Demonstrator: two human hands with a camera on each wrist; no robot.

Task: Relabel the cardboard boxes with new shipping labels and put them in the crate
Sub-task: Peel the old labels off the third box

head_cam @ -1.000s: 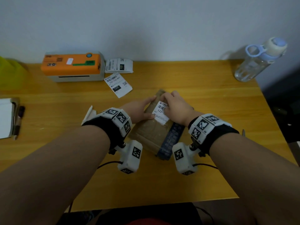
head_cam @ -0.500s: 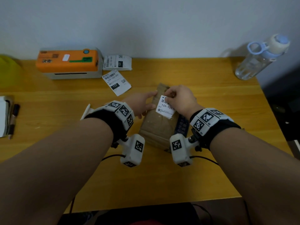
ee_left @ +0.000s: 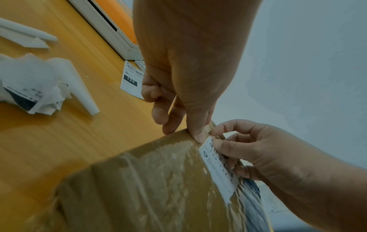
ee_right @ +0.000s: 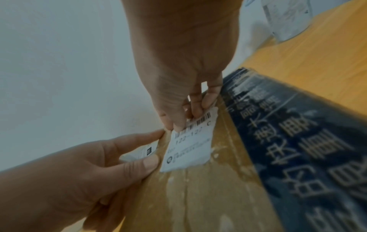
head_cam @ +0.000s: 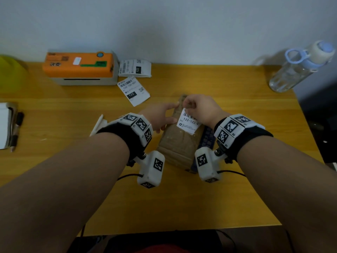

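A brown cardboard box point(head_cam: 179, 143), taped and with a dark blue printed side, lies mid-table. My left hand point(head_cam: 160, 115) grips its left far edge, thumb on the top face point(ee_right: 147, 163) and fingers at the side. My right hand point(head_cam: 198, 108) pinches the top edge of a white shipping label point(head_cam: 188, 122) marked 122-122. The label point(ee_right: 188, 146) stands partly peeled from the box point(ee_right: 198, 196), its lower part still on the cardboard. In the left wrist view the label point(ee_left: 218, 166) curls up off the box point(ee_left: 158, 180) under my right hand point(ee_left: 258, 149).
An orange-topped label printer point(head_cam: 78, 67) sits at the back left with two loose labels point(head_cam: 135, 90) beside it. Crumpled label scraps point(ee_left: 29, 87) lie left of the box. A water bottle point(head_cam: 300, 68) stands back right; a notebook and pen point(head_cam: 7, 125) lie at the left edge.
My right hand has pulled the label's top edge up and back, so more of it is off the box. The box has turned a little straighter under my left hand.
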